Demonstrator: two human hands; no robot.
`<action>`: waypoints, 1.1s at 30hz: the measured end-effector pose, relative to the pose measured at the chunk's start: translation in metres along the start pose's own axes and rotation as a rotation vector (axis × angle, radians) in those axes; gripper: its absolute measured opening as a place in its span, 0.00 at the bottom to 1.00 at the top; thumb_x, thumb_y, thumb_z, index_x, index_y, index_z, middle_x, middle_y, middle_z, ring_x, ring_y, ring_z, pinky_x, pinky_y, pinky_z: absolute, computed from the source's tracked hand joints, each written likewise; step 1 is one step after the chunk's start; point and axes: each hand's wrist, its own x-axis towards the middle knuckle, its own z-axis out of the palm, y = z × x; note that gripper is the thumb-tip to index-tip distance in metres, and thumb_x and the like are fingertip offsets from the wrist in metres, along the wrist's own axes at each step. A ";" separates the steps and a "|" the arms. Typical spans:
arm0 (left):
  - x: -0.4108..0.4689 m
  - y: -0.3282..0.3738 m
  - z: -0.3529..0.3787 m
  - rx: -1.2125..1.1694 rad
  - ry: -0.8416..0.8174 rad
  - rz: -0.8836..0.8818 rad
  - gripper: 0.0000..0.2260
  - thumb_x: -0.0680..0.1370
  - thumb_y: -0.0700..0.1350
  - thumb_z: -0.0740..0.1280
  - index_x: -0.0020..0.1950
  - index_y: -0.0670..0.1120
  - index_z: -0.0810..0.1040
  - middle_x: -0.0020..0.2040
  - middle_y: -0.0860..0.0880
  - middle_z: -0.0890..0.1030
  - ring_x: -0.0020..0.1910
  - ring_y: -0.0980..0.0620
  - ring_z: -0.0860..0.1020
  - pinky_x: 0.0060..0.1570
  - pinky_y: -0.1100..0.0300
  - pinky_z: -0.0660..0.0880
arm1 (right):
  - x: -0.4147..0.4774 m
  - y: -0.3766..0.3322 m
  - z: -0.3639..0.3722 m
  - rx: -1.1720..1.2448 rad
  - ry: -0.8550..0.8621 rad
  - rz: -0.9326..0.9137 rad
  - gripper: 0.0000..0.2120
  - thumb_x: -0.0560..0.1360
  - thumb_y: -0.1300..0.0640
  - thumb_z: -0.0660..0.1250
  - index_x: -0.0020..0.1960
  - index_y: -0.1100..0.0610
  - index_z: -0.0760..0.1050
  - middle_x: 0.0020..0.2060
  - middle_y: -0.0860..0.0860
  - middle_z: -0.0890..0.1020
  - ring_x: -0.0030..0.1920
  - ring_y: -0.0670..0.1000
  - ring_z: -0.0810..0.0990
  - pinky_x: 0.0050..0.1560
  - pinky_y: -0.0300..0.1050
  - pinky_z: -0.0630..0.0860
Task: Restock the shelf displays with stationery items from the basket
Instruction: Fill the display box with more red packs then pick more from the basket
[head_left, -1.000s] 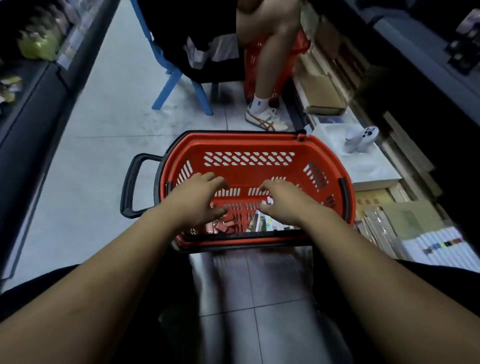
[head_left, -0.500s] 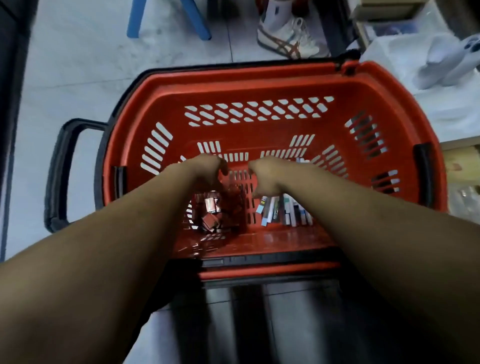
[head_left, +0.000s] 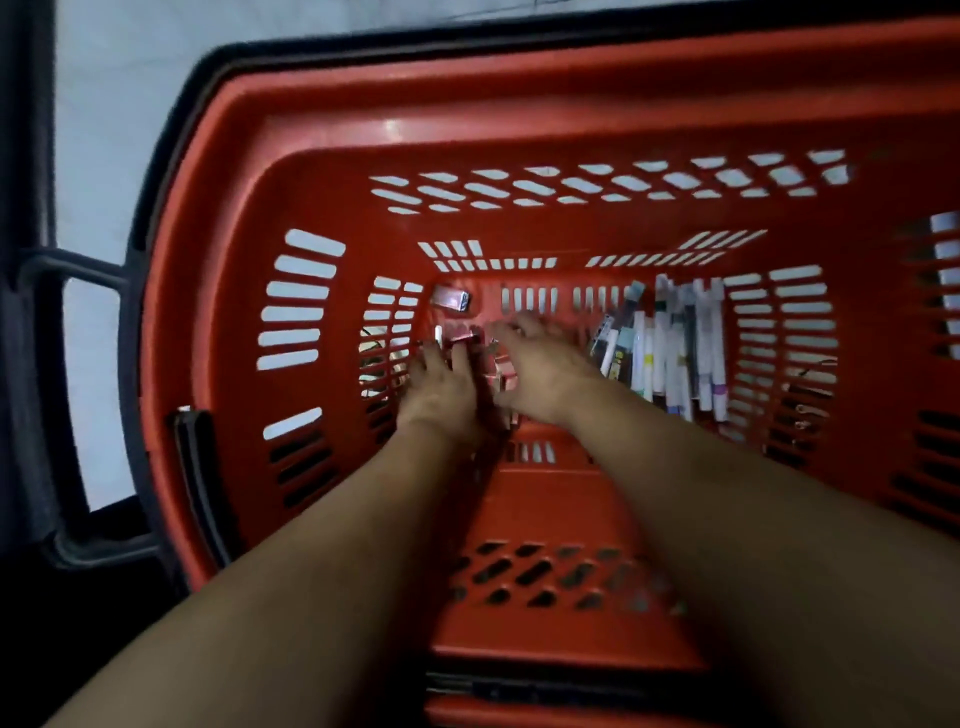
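Note:
Both my arms reach deep into a red plastic basket (head_left: 322, 135). My left hand (head_left: 441, 384) lies on the basket floor with its fingers stretched over a pile of small red boxes (head_left: 498, 371). My right hand (head_left: 540, 369) rests on the same pile from the right, fingers spread forward. One small red box (head_left: 451, 299) lies apart at the far left of the floor. A row of packaged pens and markers (head_left: 670, 353) lies to the right of my right hand. Whether either hand grips a box is hidden by blur.
The basket's dark handle (head_left: 52, 395) juts out at the left over pale floor tiles (head_left: 98, 104). The basket's slotted walls rise on all sides of my hands.
The view has closed in on the basket as I lean over it. Both hands have sunk from near the rim to the basket floor onto the small red boxes.

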 end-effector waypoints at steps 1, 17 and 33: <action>0.002 -0.001 -0.001 0.005 0.004 0.001 0.51 0.69 0.59 0.79 0.79 0.43 0.50 0.78 0.34 0.53 0.76 0.33 0.58 0.74 0.42 0.63 | -0.001 0.000 0.005 0.012 0.002 0.008 0.42 0.71 0.51 0.77 0.79 0.46 0.58 0.78 0.51 0.55 0.76 0.59 0.62 0.73 0.59 0.68; 0.008 -0.003 -0.002 0.147 -0.123 0.035 0.54 0.71 0.51 0.79 0.82 0.47 0.42 0.79 0.34 0.54 0.75 0.31 0.62 0.74 0.41 0.65 | -0.018 0.001 0.039 0.317 -0.083 0.139 0.30 0.69 0.61 0.77 0.67 0.53 0.68 0.66 0.55 0.70 0.60 0.57 0.75 0.52 0.44 0.74; 0.005 -0.006 0.003 0.110 -0.133 0.125 0.45 0.74 0.55 0.75 0.81 0.48 0.51 0.75 0.42 0.68 0.69 0.38 0.73 0.64 0.43 0.74 | -0.022 0.002 0.046 0.575 -0.128 0.236 0.28 0.70 0.61 0.77 0.67 0.51 0.73 0.55 0.51 0.77 0.40 0.50 0.78 0.31 0.40 0.69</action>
